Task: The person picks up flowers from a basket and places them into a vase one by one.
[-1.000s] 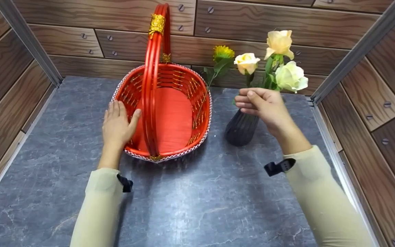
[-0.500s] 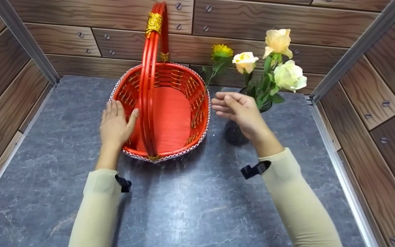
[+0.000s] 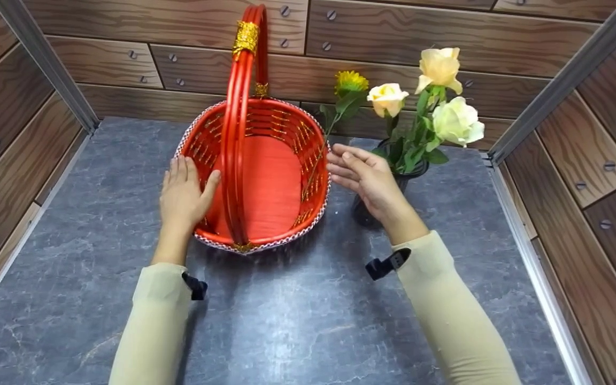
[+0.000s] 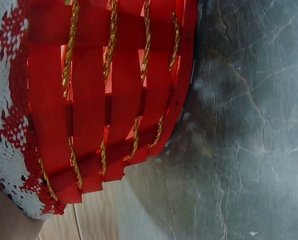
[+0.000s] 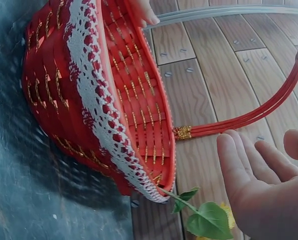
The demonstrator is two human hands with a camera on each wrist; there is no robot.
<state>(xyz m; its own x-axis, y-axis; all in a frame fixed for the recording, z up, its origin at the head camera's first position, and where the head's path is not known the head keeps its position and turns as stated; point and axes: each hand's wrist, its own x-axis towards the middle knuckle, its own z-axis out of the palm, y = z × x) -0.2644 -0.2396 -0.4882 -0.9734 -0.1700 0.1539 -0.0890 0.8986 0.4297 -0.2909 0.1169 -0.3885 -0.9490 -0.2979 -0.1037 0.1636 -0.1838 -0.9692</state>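
A red woven basket (image 3: 273,187) with a tall arched handle stands upright on the grey surface. My left hand (image 3: 182,195) rests on its left rim with straight fingers, the thumb on the inner side. A yellow flower (image 3: 351,83) leans in the basket, its stem along the right inner wall and its bloom beyond the rim. My right hand (image 3: 375,184) hovers by the right rim, fingers extended and nothing held; in the right wrist view its fingers (image 5: 239,160) stand apart from the basket. Behind this hand, a dark vase (image 3: 366,214) is partly hidden.
Two peach roses (image 3: 387,100) and a pale green-white rose (image 3: 457,122) rise from the vase, with green leaves. Wood-patterned panels (image 3: 420,40) wall in the back and both sides, with metal strips (image 3: 527,256) along the edges.
My right hand has moved left from in front of the vase to beside the basket's right rim, and its fingers have spread a little. The left hand stays on the left rim.
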